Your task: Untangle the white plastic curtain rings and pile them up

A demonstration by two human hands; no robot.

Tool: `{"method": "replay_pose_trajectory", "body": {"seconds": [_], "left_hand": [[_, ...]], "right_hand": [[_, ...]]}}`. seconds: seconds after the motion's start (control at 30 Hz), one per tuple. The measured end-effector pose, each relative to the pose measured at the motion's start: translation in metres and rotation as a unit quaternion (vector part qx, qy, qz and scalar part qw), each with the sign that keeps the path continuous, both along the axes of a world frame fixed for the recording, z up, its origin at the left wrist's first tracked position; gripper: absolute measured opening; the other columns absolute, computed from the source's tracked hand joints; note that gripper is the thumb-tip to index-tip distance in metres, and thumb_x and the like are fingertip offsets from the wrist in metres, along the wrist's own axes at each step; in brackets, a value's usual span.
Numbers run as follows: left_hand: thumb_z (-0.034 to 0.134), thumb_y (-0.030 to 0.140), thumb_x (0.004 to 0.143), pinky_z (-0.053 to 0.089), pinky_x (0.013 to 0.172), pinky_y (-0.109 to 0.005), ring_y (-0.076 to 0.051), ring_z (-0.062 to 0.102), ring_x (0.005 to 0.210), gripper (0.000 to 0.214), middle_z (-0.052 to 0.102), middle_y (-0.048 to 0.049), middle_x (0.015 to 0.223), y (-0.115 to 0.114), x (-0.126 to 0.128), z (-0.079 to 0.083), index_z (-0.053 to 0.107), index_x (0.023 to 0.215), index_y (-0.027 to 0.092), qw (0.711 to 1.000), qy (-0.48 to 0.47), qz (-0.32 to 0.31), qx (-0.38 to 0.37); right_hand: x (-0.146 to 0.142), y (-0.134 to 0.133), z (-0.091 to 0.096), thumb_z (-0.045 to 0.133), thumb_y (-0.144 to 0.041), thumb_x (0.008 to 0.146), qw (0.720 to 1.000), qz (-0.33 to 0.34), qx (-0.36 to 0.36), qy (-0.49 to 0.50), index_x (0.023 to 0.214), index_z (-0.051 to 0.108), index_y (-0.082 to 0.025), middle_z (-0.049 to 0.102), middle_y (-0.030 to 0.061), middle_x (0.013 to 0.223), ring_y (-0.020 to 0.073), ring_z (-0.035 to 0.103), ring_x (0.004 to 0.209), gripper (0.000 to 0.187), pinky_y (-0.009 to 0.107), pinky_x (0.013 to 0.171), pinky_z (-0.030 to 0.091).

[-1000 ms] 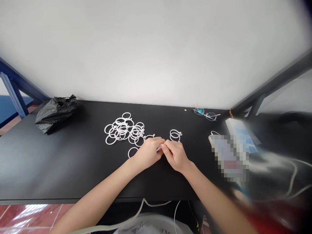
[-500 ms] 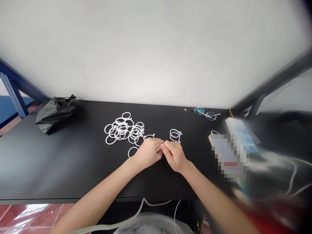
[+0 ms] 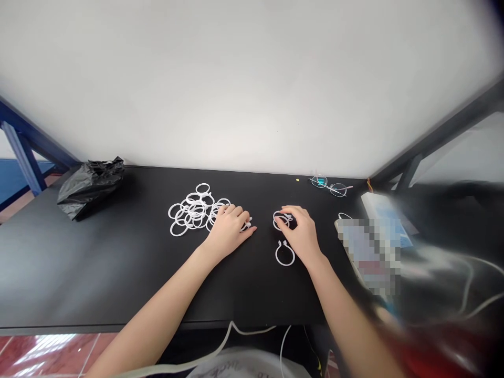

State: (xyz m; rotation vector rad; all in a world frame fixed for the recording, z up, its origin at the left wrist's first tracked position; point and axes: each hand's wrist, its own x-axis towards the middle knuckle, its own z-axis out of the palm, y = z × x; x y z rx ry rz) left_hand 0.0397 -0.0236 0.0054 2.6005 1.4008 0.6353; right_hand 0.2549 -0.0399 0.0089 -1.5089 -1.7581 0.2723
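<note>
White plastic snap rings [image 3: 192, 210] lie in a loose, overlapping pile left of centre on the black table. My left hand [image 3: 232, 226] rests over the pile's right side, thumb stretched away from the fingers, with part of a ring showing beneath the fingers. To the right, the thumb and fingers of my right hand [image 3: 299, 228] curl around two overlapping white rings [image 3: 281, 223] and touch them. Just below these, a single white ring [image 3: 285, 264] lies flat, with a gap between its knobbed ends at the top. My right palm is hidden.
A crumpled black plastic bag [image 3: 92, 184] sits at the back left. Eyeglasses [image 3: 328, 186] lie near the wall. On the right are a blurred-out phone [image 3: 366, 257], a white box [image 3: 388, 218] and cables. The black table's [image 3: 118, 262] front edge runs below my forearms.
My hands were together at a small white piece and have parted. My left hand moved left onto the pile, my right hand to the two rings. A single ring now shows below them.
</note>
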Motion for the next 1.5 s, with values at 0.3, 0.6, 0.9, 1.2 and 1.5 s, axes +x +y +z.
{"method": "replay_pose_trajectory", "body": {"seconds": [0.3, 0.6, 0.9, 1.2, 1.5], "left_hand": [[0.071, 0.031, 0.085, 0.038, 0.094, -0.044, -0.025, 0.056, 0.088, 0.019, 0.064, -0.0055, 0.088, -0.003, 0.002, 0.001, 0.058, 0.082, 0.018, 1.000, -0.013, 0.004, -0.002], [0.051, 0.029, 0.098, 0.042, 0.092, -0.041, -0.022, 0.058, 0.095, 0.012, 0.065, -0.0064, 0.101, -0.009, 0.004, 0.016, 0.057, 0.102, 0.020, 0.985, -0.170, 0.022, 0.004], [0.044, 0.033, 0.101, 0.049, 0.088, -0.033, -0.019, 0.062, 0.099, 0.029, 0.063, -0.0091, 0.118, -0.020, 0.013, 0.024, 0.054, 0.125, 0.021, 0.933, -0.323, -0.049, -0.149], [0.034, 0.040, 0.102, 0.037, 0.056, -0.025, -0.012, 0.045, 0.057, 0.043, 0.047, 0.0027, 0.061, -0.016, 0.012, 0.023, 0.048, 0.067, 0.018, 0.922, -0.337, -0.017, -0.192], [0.044, 0.032, 0.096, 0.047, 0.065, -0.026, -0.016, 0.063, 0.073, 0.019, 0.066, -0.0028, 0.079, -0.022, 0.014, 0.020, 0.057, 0.095, 0.018, 0.919, -0.370, 0.008, -0.135]], "right_hand": [[0.003, 0.003, -0.011, 0.066, -0.018, 0.083, 0.998, 0.014, -0.050, -0.034, 0.080, 0.067, -0.021, 0.071, 0.0068, 0.093, 0.0267, 0.060, 0.090, 0.005, 0.041, 0.078, 0.049], [-0.005, -0.002, -0.002, 0.066, -0.027, 0.088, 0.993, 0.004, 0.033, 0.111, 0.082, 0.069, -0.023, 0.071, 0.0039, 0.082, 0.0224, 0.065, 0.082, 0.008, 0.039, 0.079, 0.053], [-0.020, -0.014, 0.011, 0.060, -0.021, 0.093, 0.970, 0.197, 0.044, 0.134, 0.096, 0.072, -0.025, 0.071, 0.0034, 0.083, 0.0185, 0.064, 0.076, 0.014, 0.035, 0.071, 0.054], [-0.032, -0.024, 0.008, 0.061, -0.027, 0.092, 0.946, 0.199, 0.005, 0.257, 0.101, 0.073, -0.025, 0.069, 0.0070, 0.107, 0.0203, 0.069, 0.092, 0.015, 0.036, 0.078, 0.063], [-0.036, -0.025, 0.012, 0.069, -0.039, 0.086, 0.918, 0.156, -0.111, 0.348, 0.082, 0.071, -0.020, 0.073, 0.0033, 0.072, 0.0179, 0.072, 0.063, 0.020, 0.032, 0.062, 0.064]]}}
